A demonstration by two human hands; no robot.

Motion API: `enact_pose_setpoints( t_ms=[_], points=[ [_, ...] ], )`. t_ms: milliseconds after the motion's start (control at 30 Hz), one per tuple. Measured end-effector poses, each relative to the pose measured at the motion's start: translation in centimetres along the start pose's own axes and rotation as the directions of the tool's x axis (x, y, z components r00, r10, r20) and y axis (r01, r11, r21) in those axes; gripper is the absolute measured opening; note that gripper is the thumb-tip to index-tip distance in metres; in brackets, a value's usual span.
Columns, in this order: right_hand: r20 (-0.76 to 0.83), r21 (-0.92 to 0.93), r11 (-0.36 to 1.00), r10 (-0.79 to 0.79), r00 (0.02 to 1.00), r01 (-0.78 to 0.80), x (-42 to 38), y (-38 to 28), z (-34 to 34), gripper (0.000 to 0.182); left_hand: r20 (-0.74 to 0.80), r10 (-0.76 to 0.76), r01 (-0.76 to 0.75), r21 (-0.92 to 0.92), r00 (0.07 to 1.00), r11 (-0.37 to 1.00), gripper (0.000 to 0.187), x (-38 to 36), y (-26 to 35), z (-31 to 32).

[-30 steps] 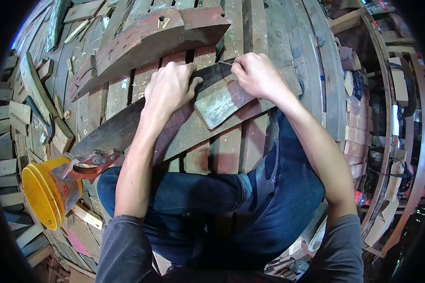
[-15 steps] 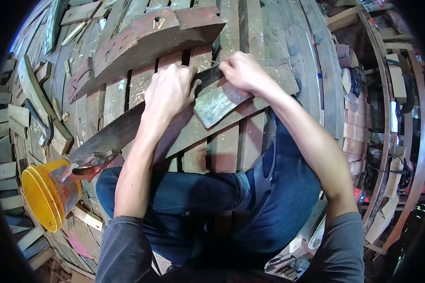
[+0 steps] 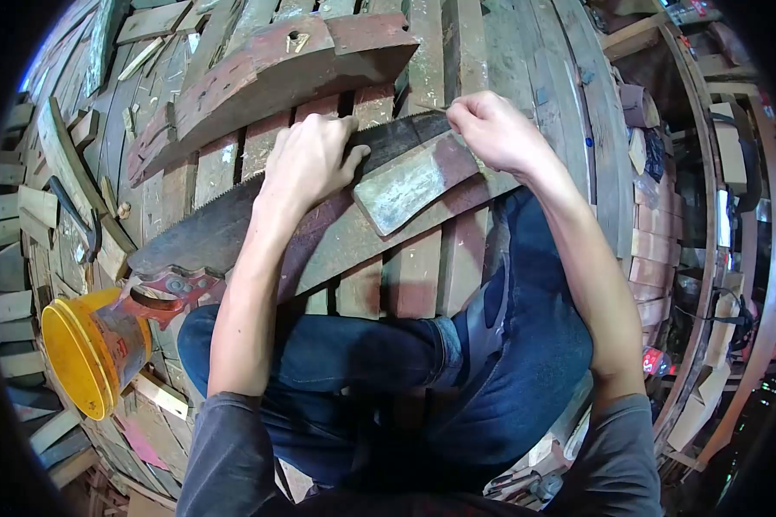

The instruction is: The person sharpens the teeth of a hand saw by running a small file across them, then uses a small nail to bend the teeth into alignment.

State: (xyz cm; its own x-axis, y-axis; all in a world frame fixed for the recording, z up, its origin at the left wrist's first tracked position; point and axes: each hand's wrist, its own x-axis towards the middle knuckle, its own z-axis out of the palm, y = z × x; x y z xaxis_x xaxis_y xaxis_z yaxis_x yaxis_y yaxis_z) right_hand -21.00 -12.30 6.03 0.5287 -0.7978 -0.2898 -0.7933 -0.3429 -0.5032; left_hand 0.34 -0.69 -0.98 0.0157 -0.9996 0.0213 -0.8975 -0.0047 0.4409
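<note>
A hand saw (image 3: 194, 234) lies slantwise over boards in front of me, its toothed edge facing away from me and its worn red handle (image 3: 171, 293) at the lower left. My left hand (image 3: 312, 159) is closed over the middle of the blade, fingers curled and thumb to the right. My right hand (image 3: 498, 129) pinches a slender rod, apparently a thin file (image 3: 431, 108), near the blade's far-right end. Its tip lies by the teeth. Against the blade's near side rests a short worn wood block (image 3: 414, 185), on a wide board (image 3: 336, 250).
Beyond the saw is a thick curved reddish timber (image 3: 276, 73). A yellow bucket (image 3: 82, 358) lies tipped by the saw handle. Another black-handled tool (image 3: 73, 215) and wood offcuts lie at left. My bent legs (image 3: 362, 349) are close below the boards. Stacked wood pieces (image 3: 655, 250) stand at right.
My right hand has moved right, away from my left hand, uncovering more of the blade and the wood block. The saw has tilted, so its handle shows flatter. My left hand stays on the blade.
</note>
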Motion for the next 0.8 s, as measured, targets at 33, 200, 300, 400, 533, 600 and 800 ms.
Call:
enact_pose_setpoints(
  t_ms=[33,200,300,400,533,600,800],
  points=[
    [0.009,-0.014,1.000,-0.007,1.000,0.007,0.1,0.3,0.1,0.033,0.008,0.003,-0.003,0.006,1.000,1.000,0.031,0.0,0.1,-0.1],
    [-0.009,0.031,0.998,-0.051,0.999,0.051,-0.2,0.5,-0.5,0.038,0.008,0.033,-0.034,0.056,0.999,0.998,0.034,0.0,0.4,-0.4],
    [-0.010,0.029,0.998,-0.058,0.998,0.059,-0.4,0.9,-0.6,0.037,0.010,0.015,-0.016,0.055,1.000,0.998,0.032,0.2,0.3,-0.3],
    [-0.016,0.020,0.998,-0.067,0.998,0.067,-0.7,0.8,-0.8,0.035,-0.002,0.023,-0.023,0.085,1.000,0.996,0.039,0.0,0.5,-0.4],
    [-0.023,0.004,0.994,-0.110,0.994,0.110,-0.7,0.9,-1.0,0.035,-0.008,-0.012,0.013,0.144,1.000,0.990,0.046,-0.2,0.9,-0.5],
    [-0.022,-0.005,0.995,-0.102,0.995,0.102,-0.6,0.7,-1.2,0.038,0.034,-0.051,0.046,0.139,0.998,0.989,0.048,-0.1,1.5,-0.8],
    [0.058,-0.042,0.992,-0.119,0.991,0.121,-0.1,1.3,-0.5,0.035,-0.018,-0.057,0.057,0.044,0.998,0.997,0.049,-0.1,1.5,0.5]
  ],
)
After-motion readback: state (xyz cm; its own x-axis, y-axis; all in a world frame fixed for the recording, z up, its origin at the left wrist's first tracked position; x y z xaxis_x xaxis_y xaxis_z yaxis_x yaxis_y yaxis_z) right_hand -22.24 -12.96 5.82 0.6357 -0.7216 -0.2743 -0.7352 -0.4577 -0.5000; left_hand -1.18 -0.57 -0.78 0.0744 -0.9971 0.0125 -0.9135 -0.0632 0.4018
